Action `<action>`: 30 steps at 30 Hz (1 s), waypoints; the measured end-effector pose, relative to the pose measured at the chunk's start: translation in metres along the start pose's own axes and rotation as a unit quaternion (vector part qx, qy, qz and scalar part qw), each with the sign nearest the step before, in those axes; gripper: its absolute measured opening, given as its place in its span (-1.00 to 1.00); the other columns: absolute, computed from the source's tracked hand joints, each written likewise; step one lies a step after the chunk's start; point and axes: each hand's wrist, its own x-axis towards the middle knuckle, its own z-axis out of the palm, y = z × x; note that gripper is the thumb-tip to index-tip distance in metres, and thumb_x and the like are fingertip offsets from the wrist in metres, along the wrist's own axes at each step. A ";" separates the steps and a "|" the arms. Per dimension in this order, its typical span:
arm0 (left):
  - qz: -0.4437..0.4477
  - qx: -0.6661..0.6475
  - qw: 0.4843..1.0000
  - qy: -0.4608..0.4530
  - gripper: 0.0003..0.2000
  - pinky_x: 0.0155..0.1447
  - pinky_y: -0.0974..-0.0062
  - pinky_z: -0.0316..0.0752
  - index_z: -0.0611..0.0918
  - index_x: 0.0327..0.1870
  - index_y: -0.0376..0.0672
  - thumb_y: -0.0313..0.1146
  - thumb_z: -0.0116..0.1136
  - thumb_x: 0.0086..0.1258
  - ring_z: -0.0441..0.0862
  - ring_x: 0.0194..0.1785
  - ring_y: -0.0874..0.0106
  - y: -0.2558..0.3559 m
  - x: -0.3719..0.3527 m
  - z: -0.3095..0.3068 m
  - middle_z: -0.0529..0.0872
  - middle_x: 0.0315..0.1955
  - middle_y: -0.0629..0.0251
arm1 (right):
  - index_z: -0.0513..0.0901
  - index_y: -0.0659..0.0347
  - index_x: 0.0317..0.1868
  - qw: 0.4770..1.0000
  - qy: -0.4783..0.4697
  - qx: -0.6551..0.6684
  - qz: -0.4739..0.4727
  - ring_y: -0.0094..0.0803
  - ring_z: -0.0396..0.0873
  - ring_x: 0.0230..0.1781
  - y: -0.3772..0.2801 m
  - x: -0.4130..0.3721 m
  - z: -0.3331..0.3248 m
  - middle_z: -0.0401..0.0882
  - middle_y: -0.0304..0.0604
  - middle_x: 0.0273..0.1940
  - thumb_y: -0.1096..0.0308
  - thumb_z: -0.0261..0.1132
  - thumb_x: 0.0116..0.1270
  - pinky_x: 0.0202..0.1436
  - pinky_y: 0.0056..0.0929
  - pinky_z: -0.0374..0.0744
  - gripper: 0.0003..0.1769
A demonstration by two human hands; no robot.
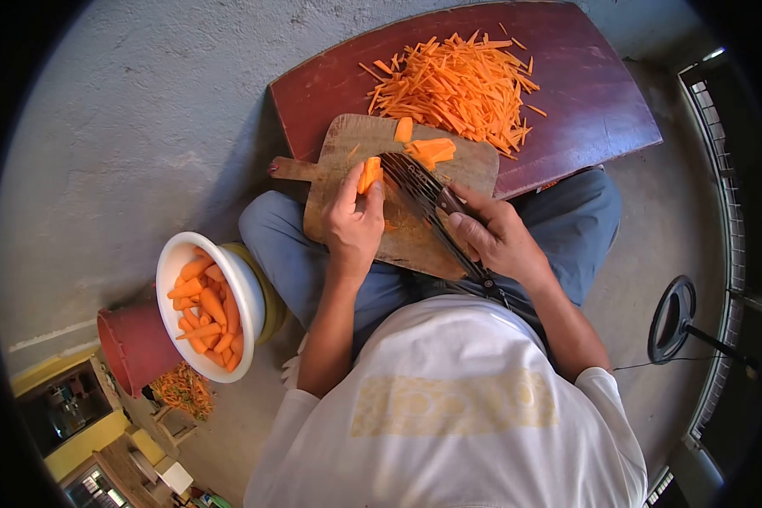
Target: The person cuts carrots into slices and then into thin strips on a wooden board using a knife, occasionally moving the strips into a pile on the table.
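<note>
A wooden cutting board with a short handle lies across the lap. Near its middle, my left hand grips a piece of carrot between thumb and fingers. My right hand is closed around the dark handle of a knife, whose blade reaches toward the carrot and looks streaked. Just beyond the blade, a stack of carrot slices rests on the board, and one more carrot slice lies at the far edge.
A dark red tabletop beyond the board bears a large heap of carrot strips. To the left, a white basin holds several whole carrots. Behind it stand a red bucket and a pile of peelings. A wall runs along the left.
</note>
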 end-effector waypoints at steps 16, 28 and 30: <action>0.002 0.238 0.970 -0.058 -0.50 0.10 0.22 0.62 0.68 0.47 -0.35 -0.25 0.47 0.66 0.74 -0.07 0.19 0.008 -0.011 -0.027 0.80 -0.22 0.17 | 0.60 0.40 0.57 0.979 -0.004 -0.187 -0.081 0.18 0.85 0.05 -0.026 0.007 0.005 0.82 0.35 0.07 0.36 0.40 0.69 0.20 -0.09 0.71 -0.44; 0.079 0.168 0.974 -0.127 -0.57 0.18 0.15 0.69 0.83 0.19 -0.31 -0.47 0.67 0.31 0.76 0.12 0.02 0.000 0.011 -0.040 0.72 0.10 0.02 | 0.60 0.32 0.58 0.966 -0.047 -0.246 -0.071 0.30 0.78 0.26 -0.032 0.017 0.010 0.81 0.35 0.20 0.37 0.45 0.62 0.33 0.03 0.72 -0.40; 0.074 0.154 0.977 -0.131 -0.61 0.17 0.15 0.71 0.85 0.15 -0.28 -0.50 0.67 0.28 0.77 0.12 0.02 0.001 0.010 -0.037 0.73 0.09 0.01 | 0.60 0.32 0.58 0.963 -0.055 -0.250 -0.080 0.31 0.77 0.28 -0.033 0.016 0.010 0.80 0.35 0.23 0.35 0.46 0.61 0.35 0.04 0.71 -0.39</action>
